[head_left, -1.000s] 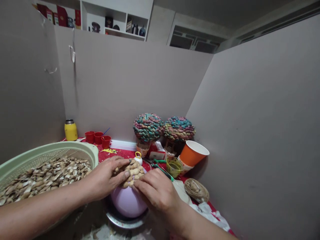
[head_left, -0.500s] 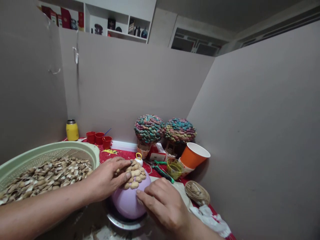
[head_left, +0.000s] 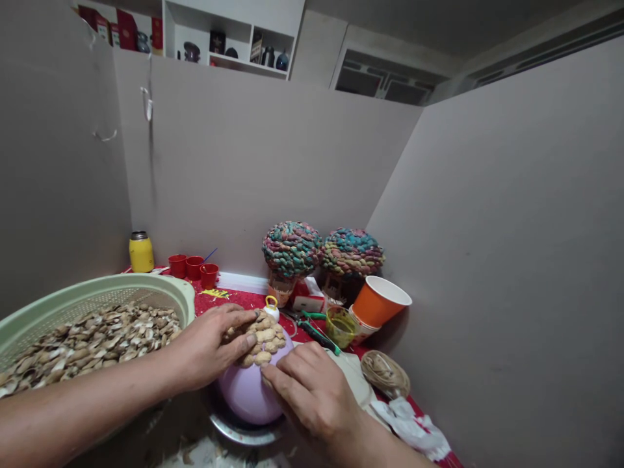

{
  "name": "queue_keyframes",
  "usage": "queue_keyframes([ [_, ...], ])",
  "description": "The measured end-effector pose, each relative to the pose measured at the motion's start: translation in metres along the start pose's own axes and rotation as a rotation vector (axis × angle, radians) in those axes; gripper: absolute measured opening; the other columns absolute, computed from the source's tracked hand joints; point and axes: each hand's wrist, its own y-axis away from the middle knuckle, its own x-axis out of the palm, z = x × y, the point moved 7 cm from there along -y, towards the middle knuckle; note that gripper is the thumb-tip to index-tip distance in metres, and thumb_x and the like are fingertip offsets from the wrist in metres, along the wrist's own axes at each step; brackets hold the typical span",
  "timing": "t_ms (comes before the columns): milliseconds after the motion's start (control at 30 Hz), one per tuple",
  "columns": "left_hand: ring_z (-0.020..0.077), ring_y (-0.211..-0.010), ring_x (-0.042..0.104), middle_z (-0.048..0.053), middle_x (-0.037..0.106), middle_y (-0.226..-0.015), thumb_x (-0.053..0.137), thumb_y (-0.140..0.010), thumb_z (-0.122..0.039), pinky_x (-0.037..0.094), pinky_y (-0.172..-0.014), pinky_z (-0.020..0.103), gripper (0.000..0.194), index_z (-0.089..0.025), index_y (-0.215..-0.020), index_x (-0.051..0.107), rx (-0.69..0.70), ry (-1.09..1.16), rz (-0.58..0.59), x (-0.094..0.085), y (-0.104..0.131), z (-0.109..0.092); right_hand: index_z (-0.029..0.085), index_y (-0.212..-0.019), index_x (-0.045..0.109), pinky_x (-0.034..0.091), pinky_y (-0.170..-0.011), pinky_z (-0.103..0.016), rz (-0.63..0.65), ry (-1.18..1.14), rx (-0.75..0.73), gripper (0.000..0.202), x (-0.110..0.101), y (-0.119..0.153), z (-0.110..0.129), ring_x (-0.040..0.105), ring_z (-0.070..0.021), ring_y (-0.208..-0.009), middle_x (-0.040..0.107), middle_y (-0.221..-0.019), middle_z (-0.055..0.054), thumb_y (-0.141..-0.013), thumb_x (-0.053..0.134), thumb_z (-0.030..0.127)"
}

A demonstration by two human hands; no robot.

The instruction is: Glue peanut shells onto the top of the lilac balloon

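A glossy purple ball (head_left: 246,393) rests in a shallow metal bowl (head_left: 244,437), its upper part covered with peanut shells (head_left: 264,337) set close together. My left hand (head_left: 219,344) holds the ball from the left, with thumb and fingers over the shells. From the right, my right hand (head_left: 312,390) meets the ball just below the lowest shells, fingers curled and thumb and forefinger together. Anything between those fingertips is hidden. A white knob with a yellow loop (head_left: 272,305) shows at the ball's top; I cannot tell whether it is attached.
At left stands a green colander (head_left: 188,296) of loose shells. Behind are red cups (head_left: 209,276), a yellow bottle (head_left: 141,253) and two colourful shell-covered domes (head_left: 292,250) (head_left: 353,252). To the right sit green-handled pliers (head_left: 319,337), a yellowish cup (head_left: 340,327), an orange paper tub (head_left: 375,304) and coiled cord (head_left: 385,374).
My right hand's fingertips have shifted slightly up and left, closer to the bottom row of shells. The left hand keeps its place on the ball.
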Motion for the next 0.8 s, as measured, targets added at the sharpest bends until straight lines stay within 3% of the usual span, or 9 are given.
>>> queue_keyframes([
  [467,0.0278,-0.124,0.057,0.010,0.065,-0.134,0.041,-0.098,-0.044,0.043,-0.106,0.040,0.045,-0.020,-0.130,0.062,0.000,-0.012,-0.003,-0.003,0.001,-0.007,0.011,-0.107,0.063,0.034,-0.063,-0.035,0.021,-0.036,0.047,0.021,0.001,-0.002,-0.003,0.050,-0.0205,-0.070,0.064,-0.080,-0.008,-0.098,0.044,0.011],
  [667,0.0259,-0.128,0.055,0.009,0.060,-0.141,0.037,-0.099,-0.049,0.040,-0.110,0.040,0.050,-0.022,-0.136,0.057,-0.007,-0.007,0.019,-0.003,0.003,-0.008,0.012,-0.111,0.060,0.036,-0.063,-0.034,-0.032,-0.126,0.075,0.021,-0.020,0.002,-0.001,0.051,-0.0199,-0.069,0.065,-0.081,-0.008,-0.093,0.051,0.006],
  [800,0.0278,-0.137,0.047,0.012,0.050,-0.150,0.033,-0.098,-0.055,0.033,-0.115,0.045,0.061,-0.017,-0.144,0.048,-0.060,-0.009,0.025,-0.005,0.005,-0.006,0.013,-0.103,0.059,0.037,-0.063,-0.034,-0.049,-0.166,0.121,0.019,-0.040,0.011,0.001,0.052,-0.0199,-0.067,0.064,-0.077,-0.007,-0.090,0.050,0.002],
])
